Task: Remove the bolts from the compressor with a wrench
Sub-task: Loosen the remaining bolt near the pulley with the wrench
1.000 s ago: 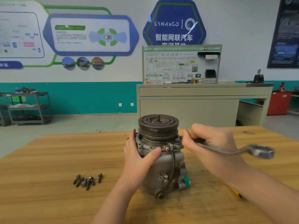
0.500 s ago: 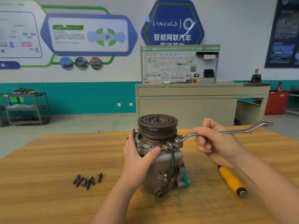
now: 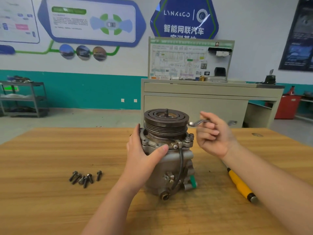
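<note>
On the table (image 3: 50, 209):
Compressor (image 3: 169, 167): upright, mid-table.
Left hand (image 3: 144, 156): grips its left side, thumb across front.
Right hand (image 3: 215, 138): fingers curled round wrench (image 3: 196, 122), lifted beside pulley.
Bolts (image 3: 84, 178): loose, well left.

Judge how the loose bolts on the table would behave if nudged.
The bolts look like small steel pieces, so probably stiff and light. Their round shanks might roll in short arcs on the smooth table, checked by the wider heads.

Bright, even indoor light; wide-angle bending edges, slight softness.
</note>
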`<state>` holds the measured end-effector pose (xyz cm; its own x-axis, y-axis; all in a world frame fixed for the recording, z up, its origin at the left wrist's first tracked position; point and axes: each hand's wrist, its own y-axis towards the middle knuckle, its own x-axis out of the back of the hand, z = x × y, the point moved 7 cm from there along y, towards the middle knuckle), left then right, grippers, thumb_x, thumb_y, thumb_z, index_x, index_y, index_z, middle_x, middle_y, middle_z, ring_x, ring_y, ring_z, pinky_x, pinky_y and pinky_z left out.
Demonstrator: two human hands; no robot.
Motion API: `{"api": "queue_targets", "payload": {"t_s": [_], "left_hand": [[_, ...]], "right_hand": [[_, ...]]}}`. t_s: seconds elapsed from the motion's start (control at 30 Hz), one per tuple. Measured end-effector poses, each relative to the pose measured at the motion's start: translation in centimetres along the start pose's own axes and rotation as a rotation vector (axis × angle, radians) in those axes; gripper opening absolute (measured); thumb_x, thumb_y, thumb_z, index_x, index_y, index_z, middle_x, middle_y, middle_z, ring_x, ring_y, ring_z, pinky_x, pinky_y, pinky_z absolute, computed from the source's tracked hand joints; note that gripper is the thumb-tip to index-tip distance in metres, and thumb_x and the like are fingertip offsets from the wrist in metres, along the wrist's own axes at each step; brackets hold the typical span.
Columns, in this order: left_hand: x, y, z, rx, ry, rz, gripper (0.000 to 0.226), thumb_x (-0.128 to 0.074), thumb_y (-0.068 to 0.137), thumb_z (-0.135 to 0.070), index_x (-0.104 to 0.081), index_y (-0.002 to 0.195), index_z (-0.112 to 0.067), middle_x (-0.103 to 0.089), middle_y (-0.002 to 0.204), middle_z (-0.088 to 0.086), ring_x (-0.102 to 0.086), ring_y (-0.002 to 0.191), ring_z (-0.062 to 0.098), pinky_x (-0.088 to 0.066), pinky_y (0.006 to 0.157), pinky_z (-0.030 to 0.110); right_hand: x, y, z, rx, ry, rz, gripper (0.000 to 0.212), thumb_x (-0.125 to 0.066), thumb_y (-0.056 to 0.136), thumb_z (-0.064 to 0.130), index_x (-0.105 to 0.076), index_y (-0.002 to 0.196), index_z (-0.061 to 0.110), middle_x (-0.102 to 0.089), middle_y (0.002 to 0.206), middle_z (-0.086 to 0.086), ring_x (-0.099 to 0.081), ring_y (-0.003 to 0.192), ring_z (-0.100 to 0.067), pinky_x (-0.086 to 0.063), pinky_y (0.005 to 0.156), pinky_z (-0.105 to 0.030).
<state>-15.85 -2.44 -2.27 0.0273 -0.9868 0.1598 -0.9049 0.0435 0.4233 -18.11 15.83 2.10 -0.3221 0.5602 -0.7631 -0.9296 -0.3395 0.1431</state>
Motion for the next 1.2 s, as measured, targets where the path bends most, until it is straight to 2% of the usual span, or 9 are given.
{"api": "queue_targets", "payload": {"t_s": [0.1,0.2,0.4,0.57,0.67,0.77,0.87,1.07,1.2], "left_hand": [[0.1,0.0,0.1,0.003,-0.001,0.001,0.121,-0.063,0.049,-0.072,-0.014,0.155,-0.039,-0.03,0.145,-0.021,-0.026,0.14,0.005,-0.026,0.112,0.031],[0.1,0.0,0.2,0.016,0.0,-0.007,0.118,-0.067,0.055,-0.066,-0.013,0.155,-0.037,-0.027,0.152,-0.015,-0.025,0.142,0.007,-0.025,0.114,0.032],[0.0,-0.2,0.0,0.026,-0.009,-0.001,0.12,-0.067,0.052,-0.069,-0.012,0.155,-0.039,-0.026,0.154,-0.014,-0.026,0.141,0.007,-0.026,0.113,0.032],[0.1,-0.2,0.0,0.031,-0.003,0.004,0.124,-0.065,0.05,-0.072,-0.012,0.156,-0.037,-0.027,0.155,-0.011,-0.026,0.142,0.01,-0.027,0.118,0.04],[0.1,-0.3,-0.2,0.02,0.002,0.001,0.124,-0.064,0.049,-0.073,-0.012,0.156,-0.036,-0.027,0.156,-0.01,-0.026,0.143,0.01,-0.027,0.119,0.045],[0.1,-0.3,-0.4,0.016,0.018,0.007,0.122,-0.064,0.051,-0.073,-0.012,0.156,-0.036,-0.026,0.157,-0.011,-0.024,0.144,0.01,-0.026,0.119,0.045],[0.1,-0.3,-0.3,0.02,0.011,0.007,0.12,-0.066,0.054,-0.07,-0.012,0.156,-0.036,-0.025,0.157,-0.012,-0.024,0.144,0.009,-0.025,0.119,0.041],[0.1,-0.2,-0.1,0.035,0.001,0.001,0.112,-0.068,0.061,-0.06,-0.012,0.155,-0.038,-0.024,0.158,-0.012,-0.025,0.144,0.009,-0.025,0.117,0.037],[0.0,-0.2,-0.1,0.043,-0.002,0.016,0.12,-0.067,0.053,-0.069,-0.012,0.155,-0.039,-0.025,0.158,-0.013,-0.025,0.144,0.009,-0.026,0.119,0.041]], "right_hand": [[1.1,-1.9,2.1,0.225,-0.068,-0.21,0.03,-0.072,0.076,0.018,-0.047,0.059,0.016,-0.042,0.04,0.007,-0.033,0.027,-0.002,-0.024,0.027,-0.013],[0.6,-3.8,3.7,0.454,-0.433,-0.295,0.04,-0.057,0.091,0.008,-0.037,0.058,0.018,-0.041,0.04,-0.001,-0.029,0.027,-0.006,-0.02,0.031,-0.013],[-3.5,-6.9,3.8,0.715,-1.084,-0.355,0.04,-0.058,0.092,0.005,-0.039,0.057,0.01,-0.053,0.044,-0.009,-0.039,0.033,-0.013,-0.031,0.034,-0.02],[-6.3,-8.2,2.2,0.847,-1.313,-0.359,0.039,-0.059,0.092,0.007,-0.038,0.061,-0.002,-0.054,0.05,-0.016,-0.043,0.035,-0.008,-0.036,0.039,-0.017],[-7.8,-9.0,0.6,0.952,-1.533,-0.297,0.04,-0.061,0.092,0.008,-0.038,0.059,0.004,-0.049,0.055,-0.016,-0.043,0.041,-0.012,-0.032,0.043,-0.02],[-9.0,-9.9,-1.3,1.093,-1.792,-0.22,0.045,-0.058,0.091,0.011,-0.029,0.059,0.025,-0.037,0.052,0.002,-0.038,0.046,-0.007,-0.027,0.045,-0.013],[-6.7,-9.7,-0.4,0.943,-1.582,-0.296,0.039,-0.059,0.092,0.017,-0.037,0.06,0.019,-0.043,0.053,0.0,-0.042,0.046,-0.003,-0.031,0.046,-0.011],[-0.3,-5.2,0.7,0.256,-0.424,-0.174,0.03,-0.059,0.077,0.007,-0.035,0.061,0.015,-0.042,0.044,-0.002,-0.032,0.033,-0.006,-0.022,0.033,-0.016],[1.0,-2.0,-0.2,-0.044,-0.302,-0.132,0.031,-0.056,0.08,0.013,-0.049,0.05,0.012,-0.043,0.042,0.003,-0.034,0.03,-0.002,-0.024,0.029,-0.01]]}}
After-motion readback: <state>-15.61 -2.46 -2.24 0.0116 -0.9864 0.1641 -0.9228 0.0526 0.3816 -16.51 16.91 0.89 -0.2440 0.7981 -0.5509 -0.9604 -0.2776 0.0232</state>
